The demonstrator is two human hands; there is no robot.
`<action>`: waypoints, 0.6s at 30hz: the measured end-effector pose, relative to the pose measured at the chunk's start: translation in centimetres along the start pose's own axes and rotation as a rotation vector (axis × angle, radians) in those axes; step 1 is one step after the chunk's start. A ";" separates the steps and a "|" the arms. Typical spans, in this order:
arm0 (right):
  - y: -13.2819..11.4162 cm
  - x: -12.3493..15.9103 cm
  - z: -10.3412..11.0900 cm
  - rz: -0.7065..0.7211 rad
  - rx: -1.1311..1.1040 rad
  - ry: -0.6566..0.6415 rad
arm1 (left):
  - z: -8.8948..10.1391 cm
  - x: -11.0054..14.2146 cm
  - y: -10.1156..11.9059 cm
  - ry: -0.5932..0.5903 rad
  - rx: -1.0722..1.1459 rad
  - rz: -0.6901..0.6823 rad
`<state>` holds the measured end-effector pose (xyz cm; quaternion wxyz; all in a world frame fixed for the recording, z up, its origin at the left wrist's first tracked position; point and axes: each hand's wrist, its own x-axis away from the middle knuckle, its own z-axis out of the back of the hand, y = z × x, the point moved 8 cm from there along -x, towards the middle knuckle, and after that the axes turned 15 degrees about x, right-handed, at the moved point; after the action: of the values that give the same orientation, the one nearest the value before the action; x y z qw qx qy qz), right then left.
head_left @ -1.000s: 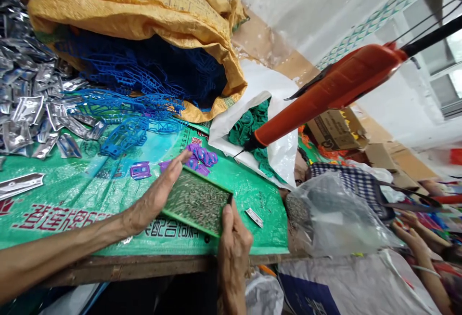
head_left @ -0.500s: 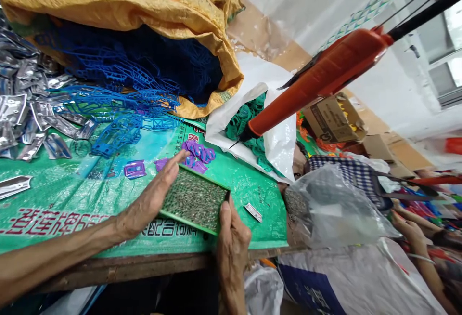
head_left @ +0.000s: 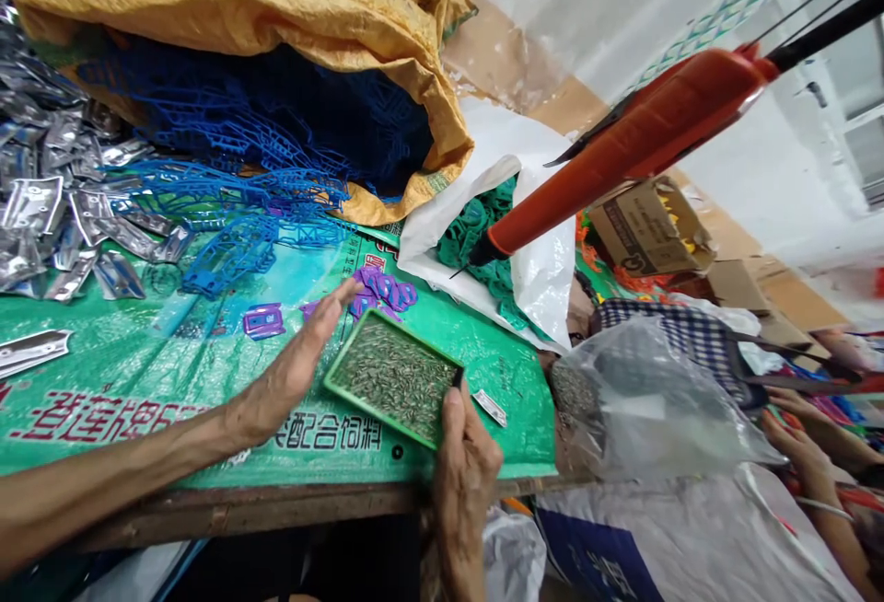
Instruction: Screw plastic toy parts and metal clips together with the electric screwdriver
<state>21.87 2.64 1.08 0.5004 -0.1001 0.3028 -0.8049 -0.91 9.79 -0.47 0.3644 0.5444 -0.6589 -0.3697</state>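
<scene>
My right hand (head_left: 468,445) grips the right end of a shallow green tray (head_left: 377,416), thumb on top by a dark corner. Many small metal screws (head_left: 397,372) cover the tray's floor. At the tray's left end my left hand (head_left: 310,349) is held edge-on with straight fingers, holding nothing and a little apart from the rim. Behind the tray lies a small heap of purple plastic parts (head_left: 383,292), and one more purple part (head_left: 263,320) is to the left. A small silver piece (head_left: 490,407) rests right of the tray.
An orange electric screwdriver (head_left: 614,156) hangs at upper right, tip over a white bag (head_left: 545,280) of green parts. A yellow sack (head_left: 276,13) spills blue plastic frames (head_left: 231,252). Silver parts (head_left: 41,206) pile at left. A co-worker's hand (head_left: 794,441) shows at far right.
The tray has moved slightly right with my right hand, away from my left hand. A small dark round piece now shows on the green sheet below the tray.
</scene>
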 end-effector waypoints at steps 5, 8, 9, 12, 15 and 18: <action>0.2 -0.1 -0.1 -0.061 -0.015 -0.020 | 0.2 0.1 -0.1 0.029 0.015 0.010; 0.3 -0.1 -0.2 -0.064 -0.022 -0.022 | 0.0 0.3 0.0 -0.002 -0.023 -0.008; 0.3 -0.1 -0.5 -0.054 -0.031 -0.047 | -0.1 0.3 -0.1 -0.015 -0.036 0.001; 0.7 0.0 -0.5 -0.078 -0.043 -0.053 | 0.1 0.5 -0.4 -0.013 0.005 0.015; 1.1 0.0 -0.2 -0.107 -0.050 -0.011 | 0.2 0.6 -0.4 -0.019 0.013 -0.011; 0.8 0.1 -0.7 -0.082 -0.088 -0.061 | -0.1 0.5 -0.4 -0.048 -0.024 -0.006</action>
<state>22.08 2.58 0.07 0.4710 -0.1588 0.3184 -0.8072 -0.70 9.21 -0.70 0.3541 0.5329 -0.6614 -0.3914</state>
